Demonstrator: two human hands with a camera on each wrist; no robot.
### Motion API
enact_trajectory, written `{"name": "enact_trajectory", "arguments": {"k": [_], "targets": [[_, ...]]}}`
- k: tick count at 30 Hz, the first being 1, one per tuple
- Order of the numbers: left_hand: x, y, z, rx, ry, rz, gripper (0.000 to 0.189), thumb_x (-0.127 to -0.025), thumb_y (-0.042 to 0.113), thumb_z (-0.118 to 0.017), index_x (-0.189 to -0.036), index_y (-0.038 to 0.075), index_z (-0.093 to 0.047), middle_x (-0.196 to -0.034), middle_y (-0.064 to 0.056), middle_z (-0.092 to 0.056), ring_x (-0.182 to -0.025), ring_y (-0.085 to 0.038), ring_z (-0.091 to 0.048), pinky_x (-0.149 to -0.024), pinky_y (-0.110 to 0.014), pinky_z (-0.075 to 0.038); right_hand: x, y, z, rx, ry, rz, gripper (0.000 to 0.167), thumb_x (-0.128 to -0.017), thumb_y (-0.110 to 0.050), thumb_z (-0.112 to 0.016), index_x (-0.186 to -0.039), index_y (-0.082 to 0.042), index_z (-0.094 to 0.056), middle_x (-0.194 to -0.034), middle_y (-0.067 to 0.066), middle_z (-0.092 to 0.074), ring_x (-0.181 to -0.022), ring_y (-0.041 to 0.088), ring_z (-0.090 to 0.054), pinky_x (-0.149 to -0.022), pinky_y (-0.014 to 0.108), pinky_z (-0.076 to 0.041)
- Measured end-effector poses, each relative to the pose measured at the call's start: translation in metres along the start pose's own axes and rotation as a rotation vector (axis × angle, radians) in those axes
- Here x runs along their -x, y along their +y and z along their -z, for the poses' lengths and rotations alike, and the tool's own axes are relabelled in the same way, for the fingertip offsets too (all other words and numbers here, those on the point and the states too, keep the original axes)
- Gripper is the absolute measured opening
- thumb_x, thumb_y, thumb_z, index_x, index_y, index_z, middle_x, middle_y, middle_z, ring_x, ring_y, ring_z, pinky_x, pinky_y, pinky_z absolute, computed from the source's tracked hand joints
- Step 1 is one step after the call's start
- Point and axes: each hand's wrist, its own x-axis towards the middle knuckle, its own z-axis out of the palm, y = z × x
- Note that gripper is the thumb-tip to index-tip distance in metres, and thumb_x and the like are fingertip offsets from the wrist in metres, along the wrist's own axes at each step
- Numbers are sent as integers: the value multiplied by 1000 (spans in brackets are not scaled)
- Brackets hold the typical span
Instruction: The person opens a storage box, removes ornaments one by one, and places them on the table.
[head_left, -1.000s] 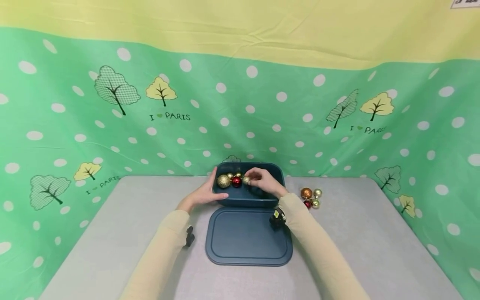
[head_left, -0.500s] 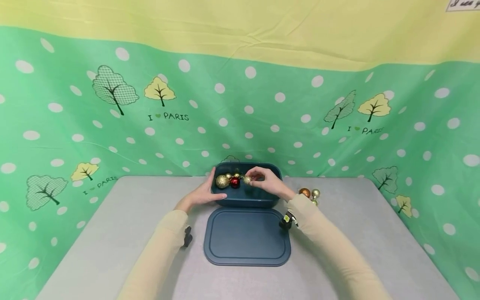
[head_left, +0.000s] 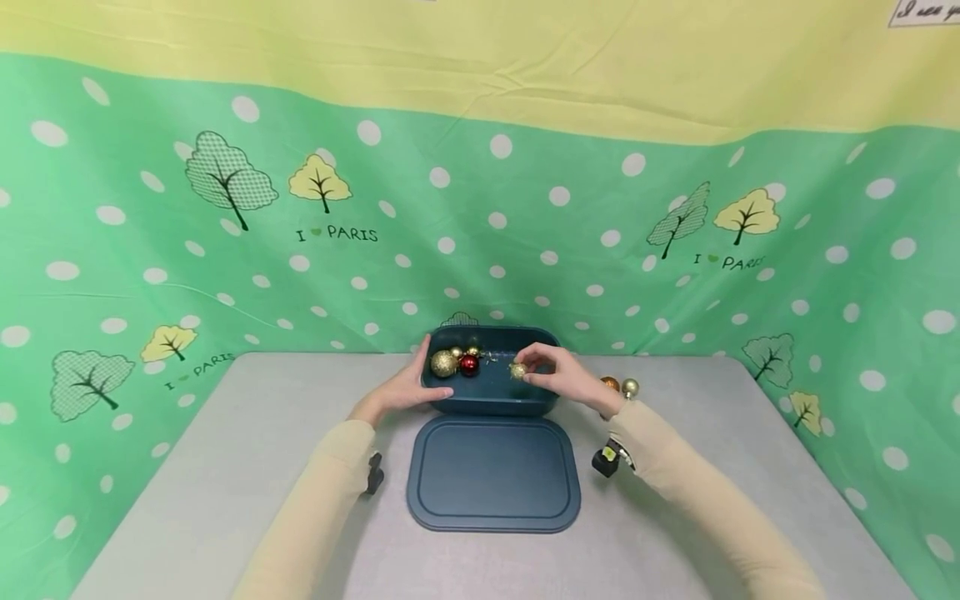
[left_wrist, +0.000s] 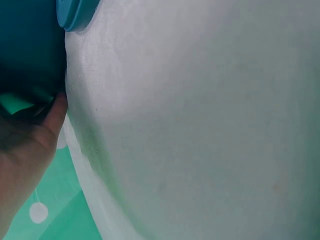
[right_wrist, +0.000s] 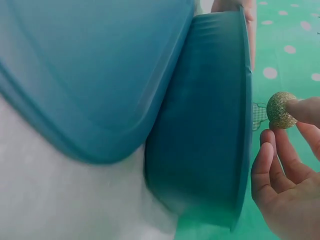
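Note:
My right hand [head_left: 553, 373] pinches a small gold glitter bauble [right_wrist: 281, 109] between thumb and fingers, held above the right part of the dark blue box [head_left: 491, 407]. My left hand [head_left: 403, 385] rests against the box's left end, its thumb stretched along the front rim and a finger straight along the side. In the left wrist view that thumb touches the box wall. Inside, at the left, lie a large gold glitter bauble [head_left: 444, 363], a shiny red bauble [head_left: 468, 365] and small gold baubles [head_left: 473, 352].
The flat blue lid [head_left: 493, 475] lies on the grey table [head_left: 300, 467], in front of the box. Right of the box are an orange bauble [head_left: 610, 383] and a gold bauble [head_left: 630, 387], partly hidden by the right wrist. A green patterned cloth [head_left: 495, 250] hangs behind.
The right hand has drawn back to the right, away from the cluster of baubles, with the gold bauble still pinched. The left hand stays at the box's end.

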Motion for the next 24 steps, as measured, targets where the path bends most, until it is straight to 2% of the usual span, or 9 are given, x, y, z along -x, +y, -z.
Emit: {"name": "enact_trajectory", "arguments": {"k": [9,16,24], "targets": [[1,-1,2,13,9,-2,118,-84,36,-75,-151,6,18,-157,-25,11,-142,-43,-2,-113,-54,-8,19,-5,20,45,29,34,26,-91,4,-62,-117,4,-61,-111,17,-62,-95,30,-59,-81,49,-49],[-1,1,3,15,-2,0,120,-83,38,-75,-151,5,18,-157,-24,11,-142,-43,-2,-113,-54,-8,38,-5,38,49,71,14,26,-91,5,-61,-117,7,-60,-111,21,-62,-97,35,-59,-79,45,-52],[-1,0,2,23,-3,10,119,-84,35,-75,-152,7,18,-157,-24,11,-142,-42,-1,-114,-54,-7,55,-2,56,78,103,6,26,-89,5,-62,-115,7,-61,-111,21,-62,-94,33,-60,-74,38,-54]]}}
